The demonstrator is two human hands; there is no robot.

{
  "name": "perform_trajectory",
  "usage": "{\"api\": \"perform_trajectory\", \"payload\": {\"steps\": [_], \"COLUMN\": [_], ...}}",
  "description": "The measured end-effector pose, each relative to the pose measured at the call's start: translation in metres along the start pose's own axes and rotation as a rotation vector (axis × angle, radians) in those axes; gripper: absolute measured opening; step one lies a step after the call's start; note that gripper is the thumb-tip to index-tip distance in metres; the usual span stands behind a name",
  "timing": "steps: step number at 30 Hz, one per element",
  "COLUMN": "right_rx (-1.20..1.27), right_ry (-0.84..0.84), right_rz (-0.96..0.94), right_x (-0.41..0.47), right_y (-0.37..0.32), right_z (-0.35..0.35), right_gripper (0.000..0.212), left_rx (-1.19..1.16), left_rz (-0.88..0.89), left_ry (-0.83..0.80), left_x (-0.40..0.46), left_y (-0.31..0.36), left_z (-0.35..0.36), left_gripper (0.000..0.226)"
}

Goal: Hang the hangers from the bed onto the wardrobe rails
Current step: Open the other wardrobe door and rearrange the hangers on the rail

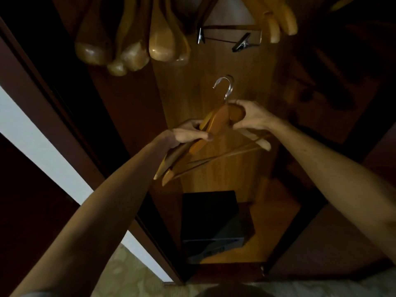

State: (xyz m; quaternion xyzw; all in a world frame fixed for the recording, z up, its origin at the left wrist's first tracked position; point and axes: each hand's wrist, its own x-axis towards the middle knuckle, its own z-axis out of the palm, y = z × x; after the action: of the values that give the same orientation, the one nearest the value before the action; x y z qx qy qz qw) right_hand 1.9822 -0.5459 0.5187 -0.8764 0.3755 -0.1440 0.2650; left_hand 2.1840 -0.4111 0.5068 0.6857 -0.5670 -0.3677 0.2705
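A small bunch of wooden hangers (214,133) sits inside the open wardrobe, long axis slanting lower left to upper right, one metal hook (225,86) pointing up. The left hand (188,133) grips the left shoulders; the right hand (250,116) pinches the neck, nearer the hook. Hung hangers (128,46) dangle above; the rail itself is out of view.

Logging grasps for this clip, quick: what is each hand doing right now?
Left hand: grips the left arms of the wooden hangers.
Right hand: holds the same hangers near the neck, below the metal hook.
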Motion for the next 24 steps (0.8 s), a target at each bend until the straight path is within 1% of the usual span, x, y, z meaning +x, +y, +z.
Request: {"api": "perform_trajectory", "payload": {"steps": [2,4,6,9,12,14,15,17,19,20,22,24], "right_rx": [0.011,0.012,0.041,0.100,0.155,0.184,0.199,0.233,0.260,0.275,0.286,0.292], "right_ry": [-0.066,-0.033,-0.013,-0.003,0.005,0.014,0.018,0.022,0.030,0.041,0.103,0.176], "right_rz": [0.025,0.028,0.037,0.067,0.107,0.130,0.142,0.172,0.206,0.227,0.272,0.281], "right_x": [0.000,-0.001,-0.004,-0.009,-0.015,-0.020,-0.023,-0.029,-0.033,-0.034,-0.034,-0.036], "right_y": [0.001,0.001,0.000,-0.005,-0.010,-0.015,-0.016,-0.020,-0.025,-0.028,-0.036,-0.045], "right_z": [-0.003,-0.005,-0.003,0.002,0.007,0.008,0.009,0.012,0.016,0.020,0.028,0.036], "right_gripper": [0.075,0.071,0.066,0.057,0.049,0.044,0.041,0.037,0.037,0.038,0.039,0.028], "left_rx": [0.031,0.056,0.081,0.141,0.108,0.134,0.158,0.150,0.111,0.091,-0.046,-0.333], "left_rz": [0.014,0.027,0.034,0.057,0.049,0.084,0.097,0.100,0.076,0.051,0.006,0.000], "left_ry": [-0.052,-0.075,-0.068,-0.011,0.108,0.210,0.280,0.472,0.656,0.699,0.657,0.530], "left_x": [0.000,0.004,0.008,0.007,0.008,0.010,0.011,0.011,0.009,0.007,0.001,-0.004], "left_y": [0.000,0.001,0.002,0.008,0.003,-0.005,-0.009,-0.013,-0.009,-0.004,0.011,0.028], "left_z": [-0.001,-0.005,-0.011,-0.016,-0.021,-0.022,-0.020,-0.011,0.002,0.010,0.028,0.042], "left_gripper": [0.044,0.056,0.058,0.060,0.065,0.062,0.059,0.053,0.044,0.039,0.030,0.029]}}
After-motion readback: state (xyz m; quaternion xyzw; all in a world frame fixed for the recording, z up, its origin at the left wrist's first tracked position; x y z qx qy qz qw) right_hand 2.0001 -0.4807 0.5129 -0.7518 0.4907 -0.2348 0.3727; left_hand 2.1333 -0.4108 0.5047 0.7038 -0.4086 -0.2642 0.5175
